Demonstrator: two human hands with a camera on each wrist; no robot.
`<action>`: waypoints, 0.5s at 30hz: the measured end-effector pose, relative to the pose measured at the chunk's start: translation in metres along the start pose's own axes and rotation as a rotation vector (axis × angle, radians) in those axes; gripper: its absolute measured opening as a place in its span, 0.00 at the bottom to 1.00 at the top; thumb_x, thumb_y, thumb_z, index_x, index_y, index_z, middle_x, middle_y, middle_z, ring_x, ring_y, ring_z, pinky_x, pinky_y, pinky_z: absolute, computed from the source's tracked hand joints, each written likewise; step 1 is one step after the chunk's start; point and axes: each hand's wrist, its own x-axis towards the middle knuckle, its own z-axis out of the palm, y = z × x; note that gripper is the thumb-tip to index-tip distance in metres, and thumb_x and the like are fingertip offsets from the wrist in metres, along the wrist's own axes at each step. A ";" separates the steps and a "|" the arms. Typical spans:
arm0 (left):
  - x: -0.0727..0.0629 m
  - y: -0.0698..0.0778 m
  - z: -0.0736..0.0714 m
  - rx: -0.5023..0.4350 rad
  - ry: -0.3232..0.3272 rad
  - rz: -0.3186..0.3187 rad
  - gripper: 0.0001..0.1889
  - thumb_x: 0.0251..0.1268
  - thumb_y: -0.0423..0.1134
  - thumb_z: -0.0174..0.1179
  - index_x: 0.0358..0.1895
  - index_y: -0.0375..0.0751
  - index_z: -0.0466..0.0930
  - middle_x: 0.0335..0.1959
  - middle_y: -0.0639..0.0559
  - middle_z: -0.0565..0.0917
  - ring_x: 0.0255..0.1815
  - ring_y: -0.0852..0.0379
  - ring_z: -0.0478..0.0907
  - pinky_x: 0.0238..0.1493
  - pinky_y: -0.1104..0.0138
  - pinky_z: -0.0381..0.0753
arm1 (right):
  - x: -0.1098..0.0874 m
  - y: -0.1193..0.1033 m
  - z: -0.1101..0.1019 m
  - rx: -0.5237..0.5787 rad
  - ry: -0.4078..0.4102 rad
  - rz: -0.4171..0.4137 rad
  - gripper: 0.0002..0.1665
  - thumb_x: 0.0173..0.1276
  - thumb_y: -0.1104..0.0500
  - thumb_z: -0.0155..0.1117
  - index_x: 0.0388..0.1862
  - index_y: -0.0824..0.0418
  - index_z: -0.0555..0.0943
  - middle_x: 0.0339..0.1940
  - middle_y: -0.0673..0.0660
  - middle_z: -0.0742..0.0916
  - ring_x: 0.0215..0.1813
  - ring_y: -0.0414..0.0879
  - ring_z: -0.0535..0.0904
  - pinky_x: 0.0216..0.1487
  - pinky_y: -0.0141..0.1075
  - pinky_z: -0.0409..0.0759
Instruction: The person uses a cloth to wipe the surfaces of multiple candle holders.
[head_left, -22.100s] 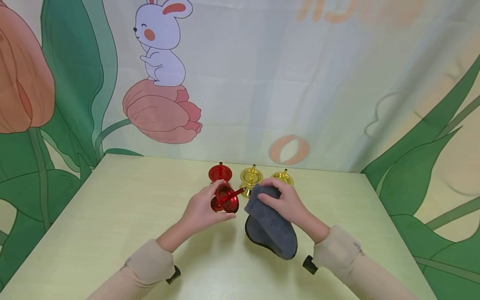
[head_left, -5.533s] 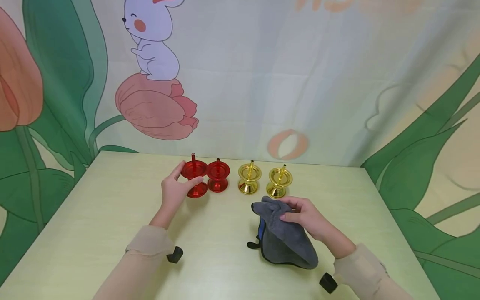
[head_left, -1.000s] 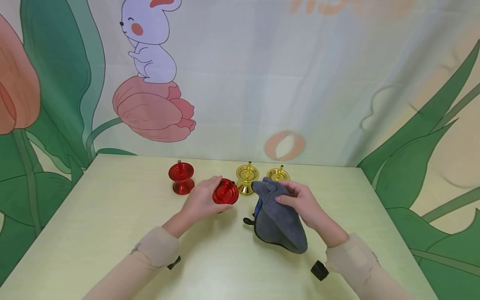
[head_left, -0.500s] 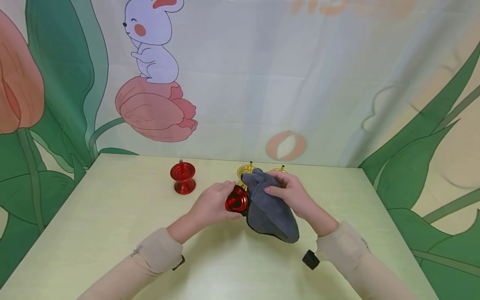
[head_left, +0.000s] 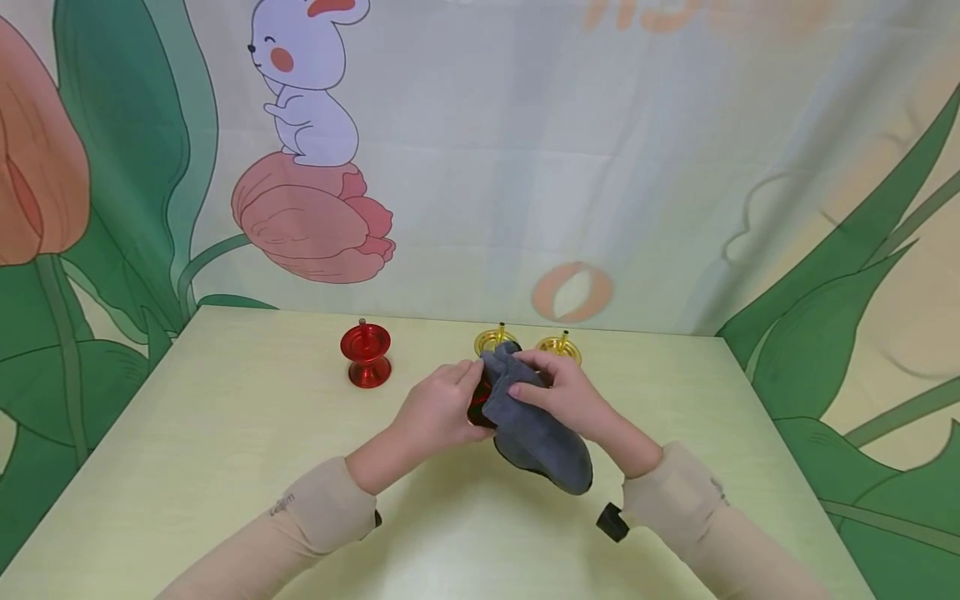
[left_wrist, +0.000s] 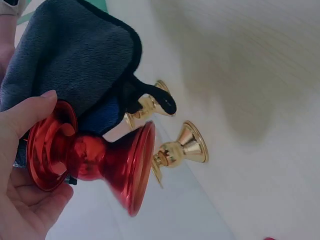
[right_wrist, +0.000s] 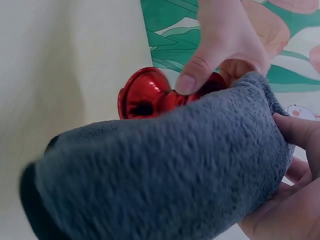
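Note:
My left hand [head_left: 442,408] grips a shiny red candle holder [left_wrist: 90,155] around its dish. The holder is tipped on its side, its flared base pointing away from the palm in the left wrist view. My right hand [head_left: 558,396] pinches a folded grey plush cloth [head_left: 543,442] with black edging and a black loop [left_wrist: 162,100]. The cloth laps over the dish side of the red holder, hiding its stem from the head view. In the right wrist view, the cloth [right_wrist: 165,165] covers much of the red holder [right_wrist: 150,92].
A second red candle holder [head_left: 367,354] stands upright on the pale table [head_left: 247,433], left of the hands. Two gold candle holders stand behind the cloth: one gold holder [head_left: 489,340] partly hidden, the other gold holder [head_left: 561,343] farther right. A printed curtain [head_left: 450,167] hangs behind.
Over the last second my left hand carried the red holder rightward and tipped it against the cloth; my right hand moved left. Earlier, my left hand was at the other red holder, now standing alone.

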 end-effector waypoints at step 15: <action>-0.010 -0.001 -0.006 0.011 0.229 0.148 0.44 0.32 0.62 0.68 0.55 0.37 0.70 0.50 0.49 0.78 0.50 0.55 0.74 0.44 0.67 0.79 | -0.009 -0.005 0.007 -0.120 0.187 -0.063 0.17 0.54 0.68 0.55 0.45 0.64 0.77 0.36 0.60 0.83 0.31 0.45 0.74 0.30 0.31 0.76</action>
